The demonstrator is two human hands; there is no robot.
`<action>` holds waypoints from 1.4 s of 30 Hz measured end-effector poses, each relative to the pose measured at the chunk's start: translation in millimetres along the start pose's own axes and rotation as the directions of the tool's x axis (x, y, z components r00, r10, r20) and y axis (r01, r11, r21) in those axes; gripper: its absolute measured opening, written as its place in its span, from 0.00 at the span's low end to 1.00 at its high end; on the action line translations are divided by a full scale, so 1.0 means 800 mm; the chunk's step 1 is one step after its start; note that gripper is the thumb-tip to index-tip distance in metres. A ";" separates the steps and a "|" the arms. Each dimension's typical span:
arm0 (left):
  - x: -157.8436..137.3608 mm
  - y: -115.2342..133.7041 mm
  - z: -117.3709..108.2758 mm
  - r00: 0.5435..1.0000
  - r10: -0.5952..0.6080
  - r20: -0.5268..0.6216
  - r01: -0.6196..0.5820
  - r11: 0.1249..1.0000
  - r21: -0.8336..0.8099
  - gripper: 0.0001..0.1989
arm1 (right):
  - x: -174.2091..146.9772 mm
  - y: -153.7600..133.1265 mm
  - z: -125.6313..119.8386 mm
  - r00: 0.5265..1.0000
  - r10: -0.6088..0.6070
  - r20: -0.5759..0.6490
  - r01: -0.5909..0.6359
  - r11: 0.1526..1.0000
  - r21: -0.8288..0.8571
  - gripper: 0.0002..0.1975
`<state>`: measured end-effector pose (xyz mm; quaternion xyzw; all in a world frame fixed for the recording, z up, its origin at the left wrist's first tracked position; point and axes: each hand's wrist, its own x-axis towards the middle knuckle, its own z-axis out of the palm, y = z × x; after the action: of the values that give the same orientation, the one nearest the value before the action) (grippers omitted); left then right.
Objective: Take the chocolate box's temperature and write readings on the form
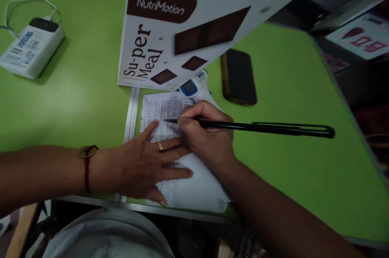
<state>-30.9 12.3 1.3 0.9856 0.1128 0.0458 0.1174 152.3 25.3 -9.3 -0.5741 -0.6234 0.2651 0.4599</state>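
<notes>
Dense handwriting covers the left part of a white sheet of paper (200, 185) on the green table. Across the sheet lies my left hand (152, 160), flat with its fingers spread, a gold ring on one finger. My right hand (209, 132) pinches a long black pen (264, 127) near its tip, which points left at the written lines; whether it touches the paper I cannot tell. Just beyond my right hand is a white and blue handheld thermometer (194, 87), partly hidden by the hand and a box.
The tall white NutriMotion box (170, 39) stands behind the paper. A dark phone (238, 77) in a brown case lies to the right. At the left is a white device (33, 49) with a cable. A metal seam (131, 112) crosses the green table (75, 104).
</notes>
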 end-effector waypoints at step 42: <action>-0.002 0.004 0.000 0.999 -0.005 -0.053 0.009 0.997 0.070 0.37 | 0.001 0.003 0.003 0.999 0.035 0.033 -0.034 0.999 -0.039 0.07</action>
<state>-31.5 8.9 2.2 0.9872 0.1208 0.0675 0.0796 151.5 27.4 -12.3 -0.5890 -0.6259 0.2707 0.4337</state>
